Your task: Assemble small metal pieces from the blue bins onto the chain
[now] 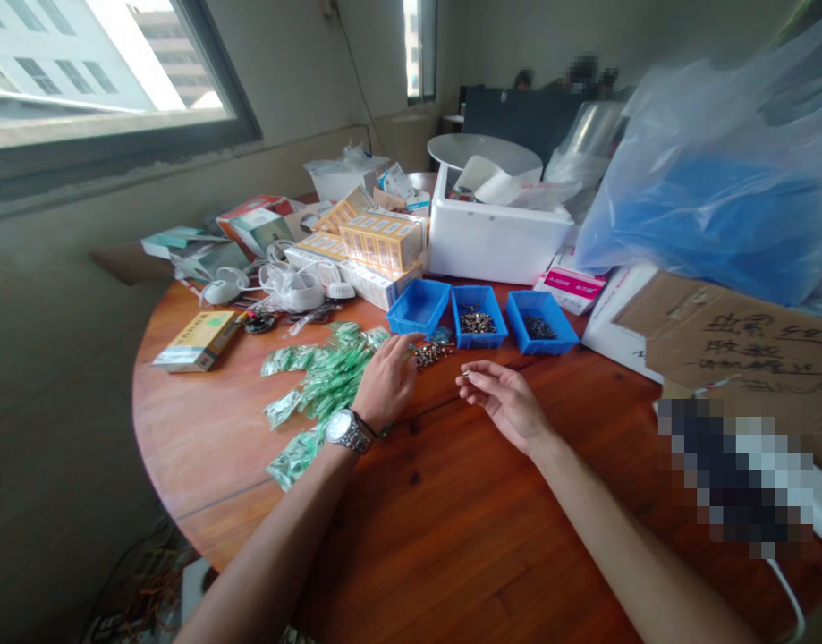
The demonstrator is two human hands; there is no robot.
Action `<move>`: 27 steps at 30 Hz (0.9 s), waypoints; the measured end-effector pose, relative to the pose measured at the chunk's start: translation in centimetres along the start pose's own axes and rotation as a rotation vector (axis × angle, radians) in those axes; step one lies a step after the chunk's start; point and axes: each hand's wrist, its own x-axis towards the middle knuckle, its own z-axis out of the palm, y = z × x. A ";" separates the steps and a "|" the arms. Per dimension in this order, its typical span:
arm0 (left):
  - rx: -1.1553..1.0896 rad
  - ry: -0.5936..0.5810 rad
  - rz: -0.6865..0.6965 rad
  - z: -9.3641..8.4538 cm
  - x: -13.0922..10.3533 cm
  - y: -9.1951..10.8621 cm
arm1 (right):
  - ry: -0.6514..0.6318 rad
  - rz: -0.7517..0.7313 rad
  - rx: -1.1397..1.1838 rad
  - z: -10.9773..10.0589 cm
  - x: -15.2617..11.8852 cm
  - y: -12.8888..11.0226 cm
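Observation:
My right hand [508,402] is closed in a pinch above the wooden table. Between its thumb and forefinger is a small shiny metal piece [467,374], too small to name for certain. My left hand [387,380], with a watch on the wrist, is open, its fingers reaching beside a loose pile of small screws [432,355]. Under and left of that hand lie many green plastic packets [336,376]. Beyond the hands stand an empty-looking blue bin [419,307], a blue bin of brassy screws [478,342] and a blue bin of dark screws [543,344].
A yellow box [199,340] and white cabled devices [296,291] lie on the left. Yellow-and-white cartons [382,240] and a white foam box [497,241] stand behind the bins. A cardboard box [746,349] and a plastic bag [712,197] crowd the right.

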 end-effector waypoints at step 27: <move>-0.012 -0.006 0.006 -0.2 0.2 0.3 | 0.164 -0.610 -0.772 -0.1 1.3 -2.2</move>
